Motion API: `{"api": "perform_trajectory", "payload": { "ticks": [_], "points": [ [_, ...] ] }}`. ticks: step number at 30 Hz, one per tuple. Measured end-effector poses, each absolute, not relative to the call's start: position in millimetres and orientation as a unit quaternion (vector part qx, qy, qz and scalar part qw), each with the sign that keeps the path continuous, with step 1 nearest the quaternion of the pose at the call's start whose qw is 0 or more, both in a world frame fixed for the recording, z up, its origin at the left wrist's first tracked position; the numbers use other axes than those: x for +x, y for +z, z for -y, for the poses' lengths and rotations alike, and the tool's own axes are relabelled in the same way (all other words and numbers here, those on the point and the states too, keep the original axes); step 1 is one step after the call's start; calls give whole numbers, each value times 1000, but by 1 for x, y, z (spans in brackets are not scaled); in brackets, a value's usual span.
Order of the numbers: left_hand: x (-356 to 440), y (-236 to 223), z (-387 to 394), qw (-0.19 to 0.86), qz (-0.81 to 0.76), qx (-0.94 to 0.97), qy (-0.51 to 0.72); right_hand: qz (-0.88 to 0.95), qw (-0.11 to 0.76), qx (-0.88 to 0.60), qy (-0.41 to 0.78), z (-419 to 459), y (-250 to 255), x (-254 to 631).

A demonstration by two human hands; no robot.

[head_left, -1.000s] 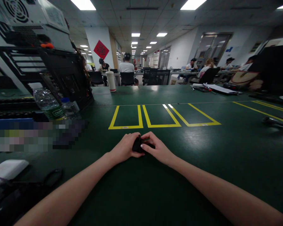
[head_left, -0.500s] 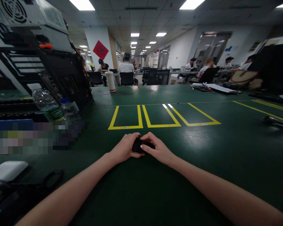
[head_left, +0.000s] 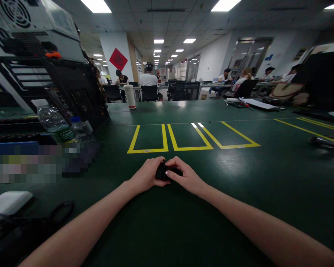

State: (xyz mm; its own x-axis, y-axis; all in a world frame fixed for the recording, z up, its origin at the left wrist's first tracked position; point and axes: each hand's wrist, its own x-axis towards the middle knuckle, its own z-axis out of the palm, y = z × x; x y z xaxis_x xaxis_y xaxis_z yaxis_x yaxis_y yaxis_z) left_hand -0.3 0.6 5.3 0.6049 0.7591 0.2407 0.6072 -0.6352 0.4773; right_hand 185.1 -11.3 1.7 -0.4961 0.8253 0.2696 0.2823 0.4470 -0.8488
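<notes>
Near the middle of the green table (head_left: pixel 167 230), a small black object (head_left: pixel 160 172) is held between my two hands. Its kind cannot be made out against the dark surface. My left hand (head_left: pixel 147 172) wraps it from the left, thumb on the near side and fingers on the far side. From the right, my right hand (head_left: pixel 186 174) curls its thumb and fingertips against the object's right face. A dark gap shows inside the right hand's curl. Just beyond the hands lie yellow tape outlines (head_left: pixel 193 148) on the table.
At left stand a computer case (head_left: pixel 72 89), a plastic bottle (head_left: pixel 51 118) and a smaller blue-capped bottle (head_left: pixel 82 129). A white tumbler (head_left: pixel 130 96) stands at the back. Papers (head_left: pixel 260 104) lie back right. Black cables (head_left: pixel 30 230) lie front left. Several people sit beyond.
</notes>
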Motion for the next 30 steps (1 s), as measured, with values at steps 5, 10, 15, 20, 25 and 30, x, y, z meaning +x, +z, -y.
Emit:
{"api": "perform_trajectory", "payload": {
  "ticks": [5,10,15,20,25,30],
  "points": [
    [-1,7,1,181,-393,876,214,752,344,-369,424,12,2,183],
    [-1,12,3,193,-411,868,200,771,339,-355,405,12,1,185],
    [0,13,4,195,-402,872,202,783,353,-363,361,13,3,186],
    [0,14,3,195,-400,872,203,754,348,-370,416,12,2,184],
    [1,13,3,182,-404,875,198,763,340,-354,420,12,1,185],
    [0,7,1,173,-398,875,215,788,353,-363,351,14,3,186]
  ]
}}
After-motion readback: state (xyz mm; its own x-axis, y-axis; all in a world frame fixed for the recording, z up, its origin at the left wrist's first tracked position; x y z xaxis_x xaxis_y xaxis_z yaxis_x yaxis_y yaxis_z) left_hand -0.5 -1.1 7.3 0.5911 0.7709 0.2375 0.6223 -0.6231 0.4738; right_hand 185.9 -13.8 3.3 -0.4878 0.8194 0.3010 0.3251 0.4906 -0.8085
